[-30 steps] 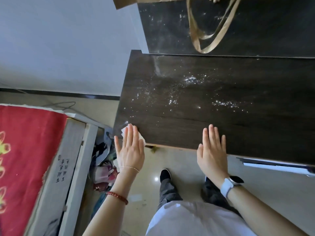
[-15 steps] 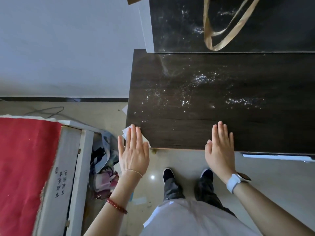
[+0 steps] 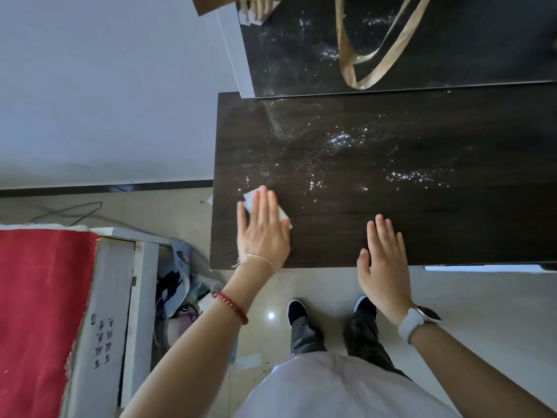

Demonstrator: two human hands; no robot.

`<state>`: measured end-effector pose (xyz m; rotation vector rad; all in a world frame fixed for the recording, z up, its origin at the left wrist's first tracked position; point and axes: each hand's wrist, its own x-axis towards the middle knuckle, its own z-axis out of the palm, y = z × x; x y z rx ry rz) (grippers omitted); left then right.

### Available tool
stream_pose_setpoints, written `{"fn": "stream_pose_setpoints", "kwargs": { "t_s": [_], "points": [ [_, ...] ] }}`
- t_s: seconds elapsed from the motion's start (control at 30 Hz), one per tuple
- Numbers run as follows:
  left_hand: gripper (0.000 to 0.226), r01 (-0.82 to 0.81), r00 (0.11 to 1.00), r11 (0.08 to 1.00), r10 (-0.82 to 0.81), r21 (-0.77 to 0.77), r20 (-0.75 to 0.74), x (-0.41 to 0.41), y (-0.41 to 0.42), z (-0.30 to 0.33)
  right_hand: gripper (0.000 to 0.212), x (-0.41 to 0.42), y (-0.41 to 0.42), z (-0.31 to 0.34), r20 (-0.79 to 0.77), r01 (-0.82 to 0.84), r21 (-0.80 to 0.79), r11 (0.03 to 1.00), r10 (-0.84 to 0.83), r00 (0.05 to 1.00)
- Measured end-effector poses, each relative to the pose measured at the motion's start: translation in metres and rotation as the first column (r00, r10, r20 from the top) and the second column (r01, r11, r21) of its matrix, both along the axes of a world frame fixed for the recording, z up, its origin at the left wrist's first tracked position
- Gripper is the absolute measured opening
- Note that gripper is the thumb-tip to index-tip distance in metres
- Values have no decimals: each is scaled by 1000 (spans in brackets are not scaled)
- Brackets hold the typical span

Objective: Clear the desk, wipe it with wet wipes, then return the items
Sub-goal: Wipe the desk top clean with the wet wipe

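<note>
Left hand [image 3: 262, 233] advanced, wipe [image 3: 252, 198] beneath fingers

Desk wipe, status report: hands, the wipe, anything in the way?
Left hand flat, pressing wet wipe on desk near its left end. Right hand open, flat at front edge. Wet streaks mid-desk. Nothing in the wipe's path.
</note>
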<state>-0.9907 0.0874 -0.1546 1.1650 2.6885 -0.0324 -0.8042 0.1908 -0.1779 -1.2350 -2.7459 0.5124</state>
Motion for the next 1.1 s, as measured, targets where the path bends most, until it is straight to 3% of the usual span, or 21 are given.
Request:
{"fn": "stream_pose_setpoints", "kwargs": {
  "t_s": [0.2,0.27,0.43,0.53,0.7,0.87,1.1],
  "points": [
    [65,257,966,966,-257,-28,26,32,8,-2,52,2,3,3,-92,7,-85,996,-15,996],
    [63,189,981,981,-188,-37,40,25,-12,-2,52,4,3,3,-111,-6,-92,996,-5,994],
    [60,-187,982,980,189,-69,30,-11,-61,-2,54,4,4,0,-128,-8,-79,997,-2,992],
    [56,-257,963,965,259,-45,71,-18,-39,2,49,4,5,3,-168,-2,-114,993,-17,986],
    [58,-188,978,982,187,-1,90,-16,29,0,49,19,18,11,-278,4,-181,983,-55,959],
    [59,-187,980,982,187,-5,65,-3,67,-1,50,58,52,10,-233,73,-78,994,-90,968],
    [63,120,989,992,-123,38,76,93,157,1,58,106,118,9,-141,72,-10,997,-73,987]
  ]
}}
